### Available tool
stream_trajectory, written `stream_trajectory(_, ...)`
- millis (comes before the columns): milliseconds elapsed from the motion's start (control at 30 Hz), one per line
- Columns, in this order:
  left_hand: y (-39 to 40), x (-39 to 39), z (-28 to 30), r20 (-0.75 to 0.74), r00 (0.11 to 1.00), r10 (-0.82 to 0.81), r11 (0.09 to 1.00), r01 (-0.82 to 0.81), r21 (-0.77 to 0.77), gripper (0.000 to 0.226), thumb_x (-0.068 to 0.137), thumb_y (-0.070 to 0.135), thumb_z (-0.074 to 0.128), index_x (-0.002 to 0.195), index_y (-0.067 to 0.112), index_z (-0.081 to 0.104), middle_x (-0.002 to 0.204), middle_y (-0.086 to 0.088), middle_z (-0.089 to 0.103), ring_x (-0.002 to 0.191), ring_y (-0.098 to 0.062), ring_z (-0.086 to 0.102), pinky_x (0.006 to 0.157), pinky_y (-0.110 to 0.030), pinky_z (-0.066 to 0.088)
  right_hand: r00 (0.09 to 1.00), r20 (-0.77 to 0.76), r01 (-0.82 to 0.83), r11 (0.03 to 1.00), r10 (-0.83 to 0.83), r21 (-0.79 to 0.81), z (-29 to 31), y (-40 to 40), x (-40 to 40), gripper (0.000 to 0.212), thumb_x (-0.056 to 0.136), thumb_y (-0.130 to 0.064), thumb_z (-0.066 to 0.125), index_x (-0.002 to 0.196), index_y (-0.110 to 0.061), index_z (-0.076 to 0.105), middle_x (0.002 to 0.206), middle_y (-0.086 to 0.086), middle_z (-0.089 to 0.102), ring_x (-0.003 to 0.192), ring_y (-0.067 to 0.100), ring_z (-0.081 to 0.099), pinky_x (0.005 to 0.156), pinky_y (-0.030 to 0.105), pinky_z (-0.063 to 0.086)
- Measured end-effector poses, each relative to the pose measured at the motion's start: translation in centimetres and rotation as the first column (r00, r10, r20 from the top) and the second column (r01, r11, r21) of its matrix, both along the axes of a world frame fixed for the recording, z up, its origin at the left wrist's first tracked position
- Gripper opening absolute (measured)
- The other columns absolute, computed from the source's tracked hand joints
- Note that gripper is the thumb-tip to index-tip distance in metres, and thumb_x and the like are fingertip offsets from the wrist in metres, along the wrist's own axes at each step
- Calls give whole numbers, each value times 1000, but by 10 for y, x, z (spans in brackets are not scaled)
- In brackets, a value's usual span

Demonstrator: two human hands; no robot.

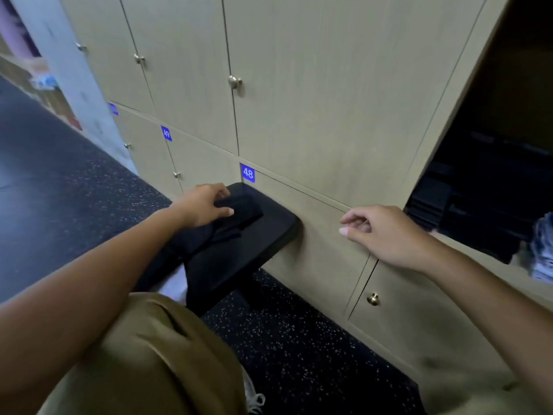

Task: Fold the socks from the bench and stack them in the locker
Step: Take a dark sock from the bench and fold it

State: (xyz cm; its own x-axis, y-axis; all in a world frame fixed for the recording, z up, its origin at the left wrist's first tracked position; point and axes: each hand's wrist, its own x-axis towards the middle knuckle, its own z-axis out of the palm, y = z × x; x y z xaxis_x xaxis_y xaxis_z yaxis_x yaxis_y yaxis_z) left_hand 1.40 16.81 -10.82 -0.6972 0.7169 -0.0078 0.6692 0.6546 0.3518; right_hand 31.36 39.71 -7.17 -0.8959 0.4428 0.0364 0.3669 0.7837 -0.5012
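The left hand (206, 205) reaches down onto a pile of black socks (236, 217) lying on the black desk (269, 235), its fingers curled over the top of the pile with the thumb pressed against the fabric; whether it truly pinches a sock or only rests on it I cannot tell. The socks sit at the far end of the desk, close to the locker wall, just below the blue tag numbered 48 (247, 173).

The right hand (386, 232) hangs in the air in front of a closed wooden locker door (314, 115), fingers loosely bent and holding nothing.

To the right stands the open locker (502, 163), its inside dark. A stack of flat black items (434, 202) lies on its floor near the front edge; they are too dim to name with certainty. At the far right edge of the compartment a patterned blue-and-white piece (543, 247) shows, blurred.

Olive trousers (155, 354) cover the person's knee over a speckled dark floor (299, 354).
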Motion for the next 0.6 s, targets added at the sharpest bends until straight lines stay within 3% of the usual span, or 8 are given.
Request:
stream_trajectory(267, 28, -35, -42, 57, 996, 66, 962, -48, -268, 86, 81, 58, 75, 149, 16, 41, 145, -14, 51, 131, -35, 49, 110, -46, 41, 999, 20, -28, 999, 29, -32, -10, -4, -8, 22, 94, -41, 66, 112, -28, 70, 96, -14, 67, 89, -1, 62, 73, 11, 43)
stream_trajectory(400, 27, -45, -55, 9, 996, 88, 953, -82, -290, 101, 75, 70, 73, 154, 22, 33, 150, -13, 41, 136, -38, 42, 113, -51, 38, 997, 51, -46, 997, 49, -58, -15, -7, -10, 22, 94, -41, 67, 112, -28, 71, 96, -12, 68, 89, -1, 64, 83, 19, 50)
stream_trajectory(500, 23, -45, -56, -41, 998, 45, 967, -54, -248, 90, 72, 70, 76, 143, 24, 47, 138, -9, 50, 126, -33, 50, 107, -48, 44, 995, 84, -55, 997, 60, -63, -20, -10, -11, 24, 94, -40, 66, 113, -28, 71, 97, -13, 68, 90, 1, 64, 89, 27, 53)
stream_trajectory(600, 22, -39, -55, -94, 995, -31, 992, 19, -127, 56, 76, 52, 82, 118, 21, 60, 118, -2, 55, 109, -25, 55, 94, -38, 48, 993, 94, -69, 995, 76, -74, -23, -12, -12, 23, 94, -40, 67, 112, -28, 70, 96, -14, 67, 89, 1, 64, 88, 26, 52)
